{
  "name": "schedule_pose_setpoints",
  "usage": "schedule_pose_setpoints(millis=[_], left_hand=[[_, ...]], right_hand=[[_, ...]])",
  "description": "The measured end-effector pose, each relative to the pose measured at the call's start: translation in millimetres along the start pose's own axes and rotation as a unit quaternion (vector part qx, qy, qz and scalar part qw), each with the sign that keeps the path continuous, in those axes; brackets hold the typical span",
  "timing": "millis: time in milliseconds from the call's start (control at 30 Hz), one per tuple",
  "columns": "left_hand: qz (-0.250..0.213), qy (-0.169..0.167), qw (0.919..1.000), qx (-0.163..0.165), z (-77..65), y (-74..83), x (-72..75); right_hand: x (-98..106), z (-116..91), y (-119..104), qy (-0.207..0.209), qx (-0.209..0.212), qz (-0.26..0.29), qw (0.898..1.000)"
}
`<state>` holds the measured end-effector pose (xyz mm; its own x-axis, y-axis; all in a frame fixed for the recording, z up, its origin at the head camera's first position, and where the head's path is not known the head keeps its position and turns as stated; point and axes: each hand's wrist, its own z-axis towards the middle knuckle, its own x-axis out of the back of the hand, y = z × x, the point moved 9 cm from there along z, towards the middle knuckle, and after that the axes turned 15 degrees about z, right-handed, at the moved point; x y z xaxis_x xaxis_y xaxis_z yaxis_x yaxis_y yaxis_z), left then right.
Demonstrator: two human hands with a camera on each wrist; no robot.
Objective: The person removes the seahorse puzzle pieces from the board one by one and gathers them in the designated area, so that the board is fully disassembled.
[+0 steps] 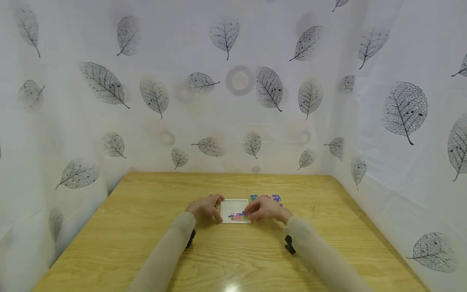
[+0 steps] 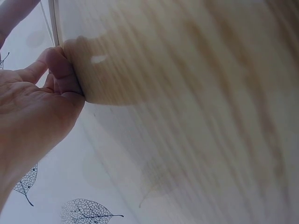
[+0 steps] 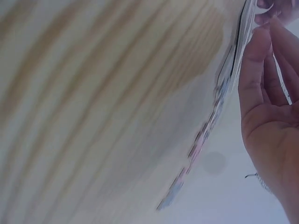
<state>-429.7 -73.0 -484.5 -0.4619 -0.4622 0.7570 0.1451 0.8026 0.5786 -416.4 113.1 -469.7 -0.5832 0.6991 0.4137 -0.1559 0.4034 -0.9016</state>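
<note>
A white square puzzle tray (image 1: 233, 205) lies flat on the table, with several joined colourful jigsaw pieces (image 1: 238, 217) along its lower part. My left hand (image 1: 205, 207) holds the tray's left side, thumb by the near corner and fingers by the far one. Over the right edge, the thumb and forefinger of my right hand (image 1: 267, 208) come together on a puzzle piece at the end of the joined ones; the fingertips mostly hide it. In the right wrist view, thumb and forefinger tips meet beside the tray's edge.
More loose puzzle pieces (image 1: 276, 198) lie just behind and right of the tray, partly covered by the right hand. The wooden table (image 1: 153, 194) ends at a white curtain (image 1: 204, 121) with leaf prints at the back and both sides.
</note>
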Motion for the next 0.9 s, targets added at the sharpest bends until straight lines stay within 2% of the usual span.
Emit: schedule_pose_setpoints(millis=[233, 367, 600, 900], left_hand=[[-0.004, 0.005, 1.0000, -0.001, 2.4, -3.4, -3.8], [-0.013, 0.002, 0.9999, -0.004, 3.7, -4.3, -3.8], [0.002, 0.003, 1.0000, -0.001, 2.2, -4.5, 0.3], [0.010, 0.006, 0.9999, -0.006, 4.8, -4.7, 1.7]], right_hand=[[-22.7, 9.4, -11.9, -0.012, 0.018, -0.001, 1.000], [-26.7, 15.9, -16.8, -0.007, 0.019, -0.024, 1.000], [-32.9, 22.6, -22.8, -0.016, 0.022, -0.023, 0.999], [-38.8, 27.0, -19.9, -0.038, 0.015, -0.024, 0.999]])
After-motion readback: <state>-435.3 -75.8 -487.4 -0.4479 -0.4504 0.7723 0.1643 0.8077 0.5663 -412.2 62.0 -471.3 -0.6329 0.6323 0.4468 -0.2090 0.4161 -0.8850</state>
